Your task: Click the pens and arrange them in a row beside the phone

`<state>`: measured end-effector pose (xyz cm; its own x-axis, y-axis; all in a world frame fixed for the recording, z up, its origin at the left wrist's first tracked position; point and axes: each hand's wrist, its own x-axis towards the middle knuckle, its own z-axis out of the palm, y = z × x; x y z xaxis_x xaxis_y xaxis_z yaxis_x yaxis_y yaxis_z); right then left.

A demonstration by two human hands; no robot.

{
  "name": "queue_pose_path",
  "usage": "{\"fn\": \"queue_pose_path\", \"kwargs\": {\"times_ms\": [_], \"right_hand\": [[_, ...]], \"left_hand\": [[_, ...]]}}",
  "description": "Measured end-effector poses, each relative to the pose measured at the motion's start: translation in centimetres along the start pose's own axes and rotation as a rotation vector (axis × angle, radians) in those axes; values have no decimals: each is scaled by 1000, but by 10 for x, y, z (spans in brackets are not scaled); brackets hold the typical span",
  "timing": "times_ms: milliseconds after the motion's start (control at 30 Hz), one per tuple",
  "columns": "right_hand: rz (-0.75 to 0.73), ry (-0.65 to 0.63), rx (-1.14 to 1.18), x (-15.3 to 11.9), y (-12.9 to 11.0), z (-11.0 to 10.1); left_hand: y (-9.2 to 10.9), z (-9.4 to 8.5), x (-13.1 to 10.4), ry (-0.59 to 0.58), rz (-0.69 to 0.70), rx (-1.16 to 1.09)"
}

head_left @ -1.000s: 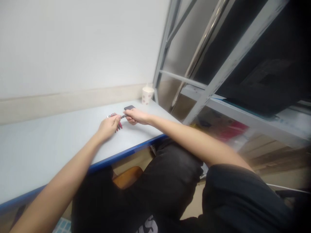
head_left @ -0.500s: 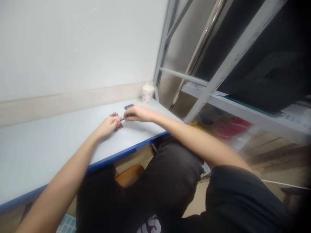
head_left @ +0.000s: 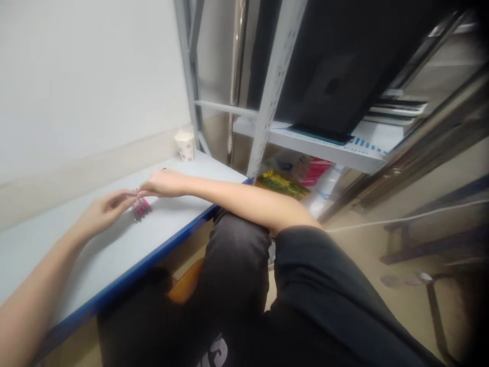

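Over the white table [head_left: 126, 260] my two hands meet fingertip to fingertip. My left hand [head_left: 100, 213] reaches in from the left, thumb and fingers pinched together at the tips. From the right comes my right hand [head_left: 163, 183], also pinching, its fingertips against those of the left. Whatever sits between them is too small and blurred to name. Just below the fingertips lies a cluster of small red-and-black pieces [head_left: 142, 208], side by side on the tabletop and partly covered by the hands.
A spotted paper cup [head_left: 185, 149] stands at the far corner near the wall. The table has a blue front edge [head_left: 175, 234]. To the right rises a grey metal shelf [head_left: 267, 97] holding a large black panel [head_left: 324, 76]. A yellow-green package [head_left: 282, 183] lies beneath it.
The view has swung right, so table and hands appear further left. The dark, slim stick that showed between my hands is no longer visible. My hands have come closer together.
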<state>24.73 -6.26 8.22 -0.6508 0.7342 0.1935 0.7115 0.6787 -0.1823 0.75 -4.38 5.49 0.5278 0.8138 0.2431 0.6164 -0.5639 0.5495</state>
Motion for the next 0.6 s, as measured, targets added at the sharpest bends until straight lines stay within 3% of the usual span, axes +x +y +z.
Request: {"fn": "queue_pose_path", "kwargs": {"times_ms": [200, 333, 467, 600], "right_hand": [[19, 5, 314, 1, 4, 3], [60, -12, 377, 5, 17, 11], [-35, 20, 342, 9, 26, 16], [-48, -74, 413, 10, 32, 17]], "left_hand": [[-19, 25, -11, 70, 4, 51], [-28, 41, -17, 98, 59, 79], [-29, 44, -20, 135, 43, 31], [-27, 46, -21, 150, 80, 37]]}}
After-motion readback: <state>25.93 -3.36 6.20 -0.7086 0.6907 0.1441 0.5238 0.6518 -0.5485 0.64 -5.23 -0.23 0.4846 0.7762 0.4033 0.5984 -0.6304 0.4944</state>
